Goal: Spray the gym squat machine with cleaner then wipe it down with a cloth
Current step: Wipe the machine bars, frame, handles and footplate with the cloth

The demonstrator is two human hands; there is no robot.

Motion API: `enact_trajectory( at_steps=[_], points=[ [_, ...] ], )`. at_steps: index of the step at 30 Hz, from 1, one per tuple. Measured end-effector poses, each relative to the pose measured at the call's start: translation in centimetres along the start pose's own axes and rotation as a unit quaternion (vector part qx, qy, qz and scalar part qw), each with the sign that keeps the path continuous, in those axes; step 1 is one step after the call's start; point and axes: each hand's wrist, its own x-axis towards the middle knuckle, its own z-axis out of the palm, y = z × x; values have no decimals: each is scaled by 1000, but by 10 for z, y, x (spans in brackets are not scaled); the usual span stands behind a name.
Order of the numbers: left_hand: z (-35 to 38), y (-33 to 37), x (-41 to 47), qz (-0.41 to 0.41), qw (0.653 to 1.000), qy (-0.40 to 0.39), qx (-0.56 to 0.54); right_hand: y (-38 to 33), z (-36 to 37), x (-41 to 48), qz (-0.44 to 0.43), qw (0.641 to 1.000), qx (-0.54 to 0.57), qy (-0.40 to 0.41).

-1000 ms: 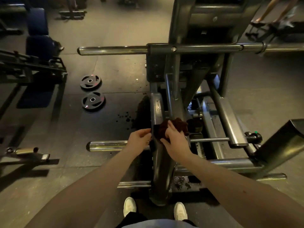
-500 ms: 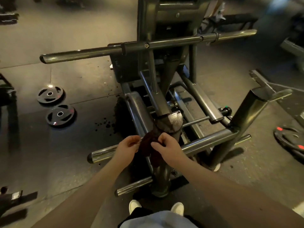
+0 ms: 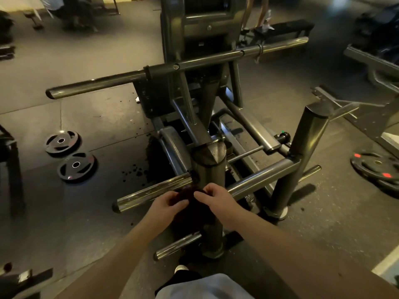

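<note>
Head view: the left hand (image 3: 165, 205) and right hand (image 3: 217, 197) both pinch the dark cloth (image 3: 194, 212), bunched in front of the squat machine (image 3: 205, 29) at its near post (image 3: 208, 169), beside the side bar (image 3: 151, 192). The risk: a bunched cloth could skip patches of the post, or slip from so light a fingertip hold and drop to the floor (image 3: 86, 117).

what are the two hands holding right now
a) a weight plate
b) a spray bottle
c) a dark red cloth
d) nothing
c: the left hand and the right hand both pinch the top of a dark red cloth, which hangs between them in front of the machine's upright post.
</note>
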Motion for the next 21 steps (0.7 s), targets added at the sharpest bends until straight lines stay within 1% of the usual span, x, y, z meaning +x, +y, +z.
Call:
enact_trajectory(
  at_steps=[4,8,12,18,21],
  points=[
    [20,6,-22,23,997,46,58,18,-15,-24,-2,1000,-7,0],
    [33,12,-48,36,992,71,95,41,-29,-47,-26,997,-69,9],
    [38,10,-75,46,985,87,141,65,-32,-64,-52,992,-114,0],
    [44,5,-109,57,977,133,156,83,-19,-91,-73,992,-103,-26],
    [42,5,-119,51,979,170,102,87,-15,-104,-78,994,-77,-30]
  ],
)
